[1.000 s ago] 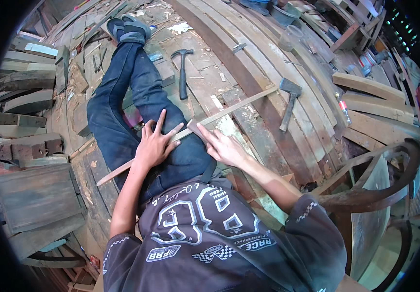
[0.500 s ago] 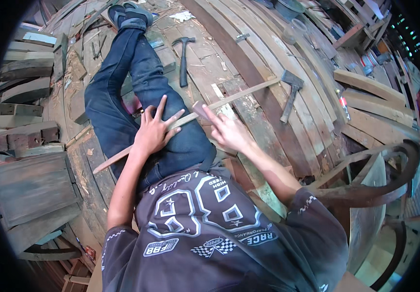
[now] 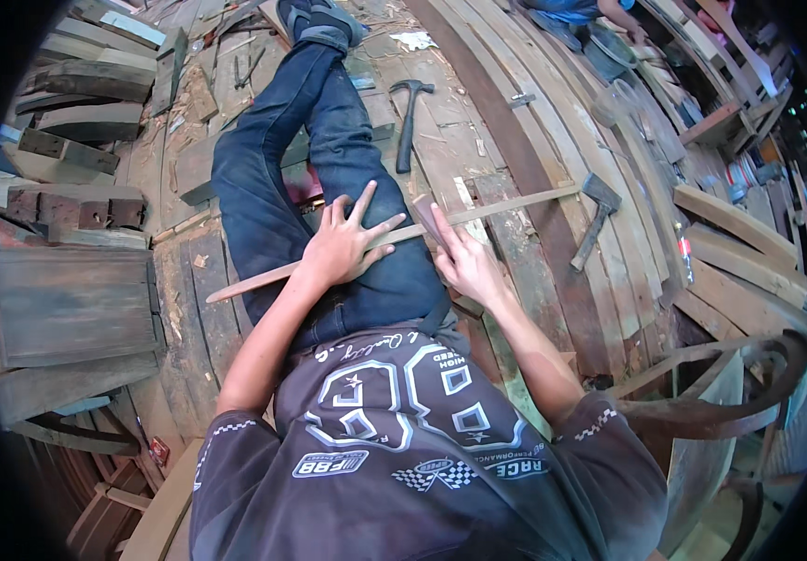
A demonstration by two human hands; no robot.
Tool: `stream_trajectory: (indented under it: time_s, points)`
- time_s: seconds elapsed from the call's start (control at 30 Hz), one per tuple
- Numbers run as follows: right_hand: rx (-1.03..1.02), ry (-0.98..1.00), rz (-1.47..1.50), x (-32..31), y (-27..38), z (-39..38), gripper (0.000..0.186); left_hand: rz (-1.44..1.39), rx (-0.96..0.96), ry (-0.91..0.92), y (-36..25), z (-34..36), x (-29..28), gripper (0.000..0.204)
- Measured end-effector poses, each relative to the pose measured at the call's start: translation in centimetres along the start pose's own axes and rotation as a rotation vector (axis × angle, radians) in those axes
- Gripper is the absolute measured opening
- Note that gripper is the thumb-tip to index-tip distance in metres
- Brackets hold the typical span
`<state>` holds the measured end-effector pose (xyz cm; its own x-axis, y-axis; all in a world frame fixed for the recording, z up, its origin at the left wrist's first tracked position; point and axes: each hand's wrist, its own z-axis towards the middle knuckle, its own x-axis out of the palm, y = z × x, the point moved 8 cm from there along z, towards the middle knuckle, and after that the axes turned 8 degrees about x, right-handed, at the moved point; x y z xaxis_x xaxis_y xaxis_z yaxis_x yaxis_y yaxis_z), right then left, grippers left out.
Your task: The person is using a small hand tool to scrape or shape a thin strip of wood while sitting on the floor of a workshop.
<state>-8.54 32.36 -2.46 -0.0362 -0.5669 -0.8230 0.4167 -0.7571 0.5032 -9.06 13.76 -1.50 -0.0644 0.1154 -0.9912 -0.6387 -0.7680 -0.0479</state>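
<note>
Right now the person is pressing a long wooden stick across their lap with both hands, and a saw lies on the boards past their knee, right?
Not quite. The head view shows a hammer, not a saw, on the boards past the knee. The rest holds: left hand and right hand press the long wooden stick across the lap.

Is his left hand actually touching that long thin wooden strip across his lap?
Touching. The head view shows the left hand spread flat on the wooden strip, fingers lying over it, no gap visible.
</note>
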Motion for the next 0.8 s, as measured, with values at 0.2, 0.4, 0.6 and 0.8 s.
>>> stream_trajectory:
  time_s: [0.2,0.4,0.6,0.8]
  points:
    - [0.743,0.081,-0.067,-5.2,-14.1,-0.3,0.073,-0.019,-0.005,-0.097,0.4,-0.8,0.1,0.048]
    - [0.493,-0.222,-0.116,-6.3,-19.6,-2.8,0.073,-0.106,0.004,-0.032,-0.2,-0.2,0.3,0.05]
    - [0.069,0.046,0.091,-0.7,-0.6,-1.3,0.077,-0.107,-0.022,-0.057,0.4,-0.5,0.0,0.049]
    - [0.482,-0.191,0.042,-7.3,-18.1,-1.8,0.066,-0.086,0.005,-0.16,0.2,-0.7,0.5,0.048]
